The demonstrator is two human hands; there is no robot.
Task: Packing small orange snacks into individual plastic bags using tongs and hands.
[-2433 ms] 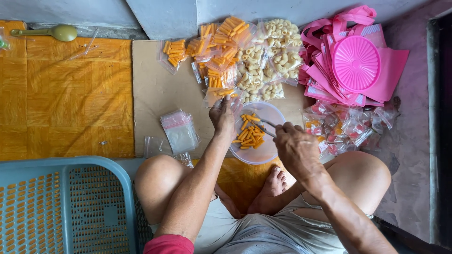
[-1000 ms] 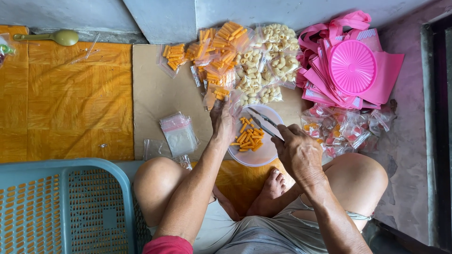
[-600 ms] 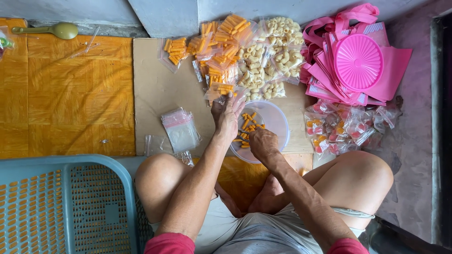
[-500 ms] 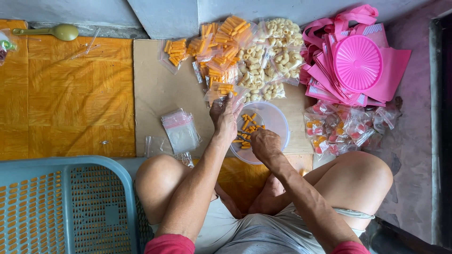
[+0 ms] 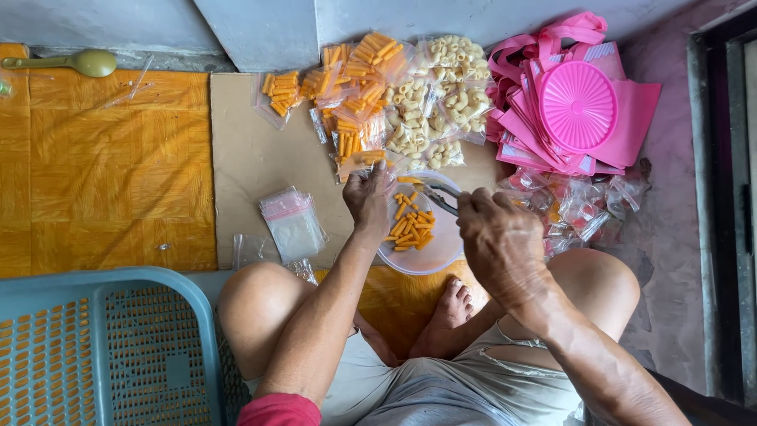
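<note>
My left hand [image 5: 367, 203] pinches a small clear bag of orange stick snacks [image 5: 364, 162] at the far rim of a clear round bowl [image 5: 441, 252]. Loose orange sticks [image 5: 410, 225] lie in that bowl. My right hand [image 5: 498, 237] is closed on a slim metal tool [image 5: 438, 196], which points left over the bowl toward the bag. The two hands are close together, with the tool's tip just right of my left fingers.
Filled bags of orange sticks [image 5: 355, 71] and pale curled snacks [image 5: 430, 102] are piled beyond the bowl on cardboard [image 5: 244, 150]. Empty clear bags [image 5: 293, 225] lie to the left. Pink bags and a pink round lid [image 5: 577, 106] sit right; a blue basket [image 5: 110, 355] is near left.
My right hand, down in the bowl half a second ago, has drawn back right and now shows the metal tool. My left hand has lifted slightly toward the bowl's far rim with the small bag.
</note>
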